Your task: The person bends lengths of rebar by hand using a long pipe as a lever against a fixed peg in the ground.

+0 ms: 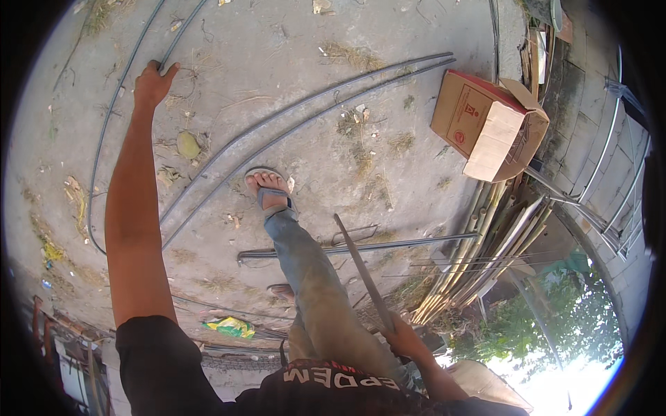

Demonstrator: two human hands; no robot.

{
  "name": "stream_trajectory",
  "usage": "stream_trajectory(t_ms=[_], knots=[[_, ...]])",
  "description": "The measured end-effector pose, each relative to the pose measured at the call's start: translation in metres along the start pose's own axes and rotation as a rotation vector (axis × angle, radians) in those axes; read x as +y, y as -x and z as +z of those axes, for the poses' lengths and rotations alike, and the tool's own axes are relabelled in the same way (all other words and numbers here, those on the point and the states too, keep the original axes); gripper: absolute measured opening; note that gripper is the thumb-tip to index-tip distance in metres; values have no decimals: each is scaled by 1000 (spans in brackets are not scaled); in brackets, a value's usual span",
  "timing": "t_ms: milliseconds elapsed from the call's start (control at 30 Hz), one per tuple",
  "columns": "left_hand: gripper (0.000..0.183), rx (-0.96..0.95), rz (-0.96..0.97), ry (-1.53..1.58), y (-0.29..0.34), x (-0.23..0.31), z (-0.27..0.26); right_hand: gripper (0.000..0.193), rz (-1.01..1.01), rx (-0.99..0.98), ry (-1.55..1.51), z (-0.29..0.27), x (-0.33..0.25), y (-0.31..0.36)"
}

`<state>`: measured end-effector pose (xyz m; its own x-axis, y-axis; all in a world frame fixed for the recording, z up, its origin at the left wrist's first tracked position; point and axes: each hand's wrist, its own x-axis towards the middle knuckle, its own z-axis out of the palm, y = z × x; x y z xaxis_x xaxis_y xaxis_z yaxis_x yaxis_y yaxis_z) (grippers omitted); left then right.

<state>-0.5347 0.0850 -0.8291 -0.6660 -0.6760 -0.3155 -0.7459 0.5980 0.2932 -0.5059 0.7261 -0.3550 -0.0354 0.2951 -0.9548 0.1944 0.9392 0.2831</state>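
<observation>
At upper left, over the ground (416, 173), the left hand (154, 84) grips a dark rod (183, 32) between its fingers; at lower right, the right hand (407, 340) wraps its fingers around a long flat bar (364, 270).

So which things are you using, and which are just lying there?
Seemingly in use:
thin dark rod, in the left hand
long flat bar, in the right hand

Seemingly just lying about:
cardboard box
roundish yellow-green thing
green-and-yellow packet
pale poles
</observation>
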Motion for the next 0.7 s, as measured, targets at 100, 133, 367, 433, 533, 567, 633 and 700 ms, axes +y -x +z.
stream_trajectory(t_ms=[100, 133, 367, 433, 533, 567, 633, 700], knots=[[68, -219, -97, 148, 23, 37, -37, 62, 23, 36, -68, 14, 15, 3], [72, -169, -124, 248, 43, 53, -49, 62, 34, 62, -76, 16, 18, 3], [73, -200, -145, 461, 201, 76, -190, 59, -369, 246, 207, 29, 110, -38], [69, -230, -112, 445, 270, 113, -220, 54, -311, 156, 119, 20, 116, -33], [37, -167, 4, 381, 383, 161, -224, 44, -154, 22, -120, 17, 114, -15], [32, -205, 69, 354, 417, 181, -220, 44, -171, -3, -67, 21, 125, -14], [28, -166, 152, 338, 492, 207, -226, 34, -190, 34, -188, 37, 147, -17], [26, -211, 97, 339, 557, 222, -231, 28, -238, 53, -83, 54, 166, -20]])
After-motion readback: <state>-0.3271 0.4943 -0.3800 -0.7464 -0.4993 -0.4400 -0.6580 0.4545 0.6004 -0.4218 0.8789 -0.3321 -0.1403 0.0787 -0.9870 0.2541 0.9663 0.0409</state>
